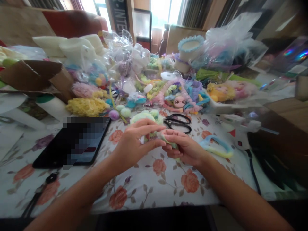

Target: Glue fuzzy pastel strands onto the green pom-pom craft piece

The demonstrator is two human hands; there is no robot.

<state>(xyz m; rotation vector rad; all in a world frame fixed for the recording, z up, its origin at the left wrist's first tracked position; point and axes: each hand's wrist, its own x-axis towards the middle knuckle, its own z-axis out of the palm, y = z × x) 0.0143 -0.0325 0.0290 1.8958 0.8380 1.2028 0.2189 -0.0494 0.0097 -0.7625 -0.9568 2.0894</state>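
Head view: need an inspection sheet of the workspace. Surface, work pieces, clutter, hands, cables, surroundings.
Surface: rose-patterned tablecloth, tablet lying at left.
Work pieces: pale green piece in hand; black-handled scissors just beyond; blue-and-yellow fuzzy loop at right.
Clutter: heavy along the back; yellow yarn bundle, doll head, cardboard box, plastic bags.
Hands: right hand pinches the piece; left hand curved beside it, contact unclear.
Cables: black cord at the white glue gun; its far end can't be traced.
Surroundings: bright window and dark curtains behind.
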